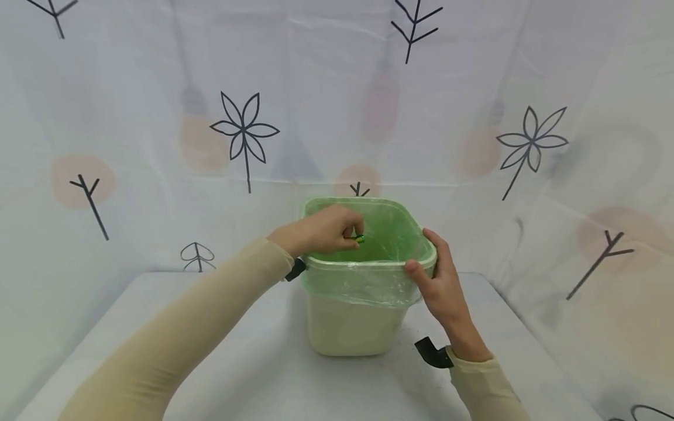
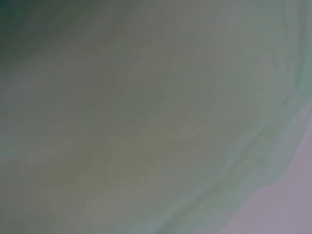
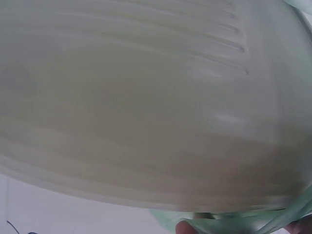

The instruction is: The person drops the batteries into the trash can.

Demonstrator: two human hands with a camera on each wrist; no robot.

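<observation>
A cream bin (image 1: 354, 327) stands upright with a translucent green liner bag (image 1: 363, 283) folded over its rim. Over the bin's opening, my left hand (image 1: 329, 228) pinches a small shiny green thing (image 1: 360, 238) between thumb and fingers; its kind is too small to tell. My right hand (image 1: 442, 286) grips the rim at the near right corner, thumb on the front and fingers round the side. In the right wrist view the ridged bin wall (image 3: 146, 107) fills most of the frame, with a fingertip (image 3: 186, 227) at the bottom. The left wrist view is a blur of bin and liner.
The bin stands on a white-covered table (image 1: 253, 362). Close behind hangs a pale cloth backdrop (image 1: 316, 117) printed with plants and soft orange patches. A black wrist mount (image 1: 434, 354) sits by the right cuff.
</observation>
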